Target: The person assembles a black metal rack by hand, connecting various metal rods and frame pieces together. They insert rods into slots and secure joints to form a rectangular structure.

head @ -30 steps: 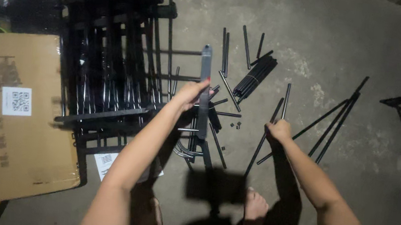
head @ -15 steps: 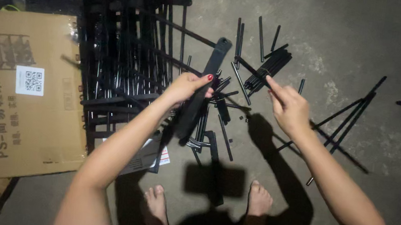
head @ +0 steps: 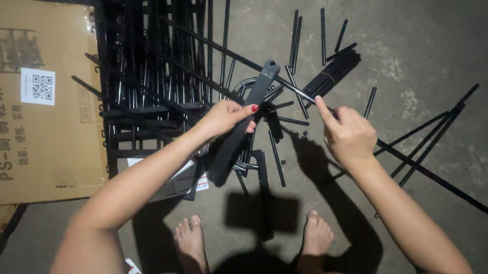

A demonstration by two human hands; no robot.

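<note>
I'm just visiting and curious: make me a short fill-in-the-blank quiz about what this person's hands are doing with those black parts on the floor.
1. The left hand grips a flat black ____ around its middle.
2. The right hand pinches a thin black ____.
3. Left of the stacked black racks lies a flattened ____ box.
4. The person's feet are ____.

Missing words: bar; rod; cardboard; bare

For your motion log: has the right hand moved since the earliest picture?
Yes. The right hand went from the long rods leftward, toward the flat bar held in the left hand.
</note>
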